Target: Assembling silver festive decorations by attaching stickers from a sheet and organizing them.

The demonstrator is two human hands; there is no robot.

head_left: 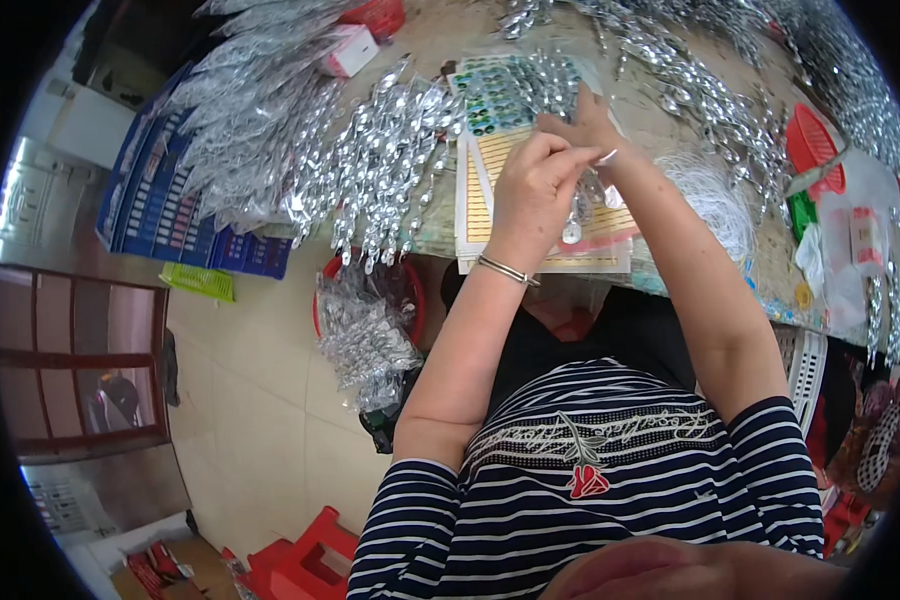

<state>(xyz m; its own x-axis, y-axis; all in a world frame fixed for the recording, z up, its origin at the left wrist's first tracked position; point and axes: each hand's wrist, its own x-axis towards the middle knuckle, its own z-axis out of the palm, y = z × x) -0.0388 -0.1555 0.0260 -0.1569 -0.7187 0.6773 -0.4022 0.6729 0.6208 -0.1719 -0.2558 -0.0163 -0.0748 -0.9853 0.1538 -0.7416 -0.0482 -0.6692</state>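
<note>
My left hand (540, 180), a metal bangle on its wrist, is closed in a pinch beside my right wrist. A small white strip (607, 157) lies at its fingertips, against that wrist; I cannot tell whether the fingers hold it. My right hand (592, 125) reaches a little farther, its fingers curled by a bunch of shiny silver bead strands (550, 85); its grip is partly hidden. Below both hands hangs a silver drop-ended strand (572, 230). Under them lie a sheet of green gem-like pieces (485, 115) and yellow lined sheets (478, 215).
Silver strands (380, 150) drape over the table's front edge, left of the sheets, beside heaped plastic-wrapped strands (250, 140) and a blue crate (155, 200). White thread (710, 205) and a red basket (813, 150) are at right. A red tub (328, 330) holds bagged strands on the floor.
</note>
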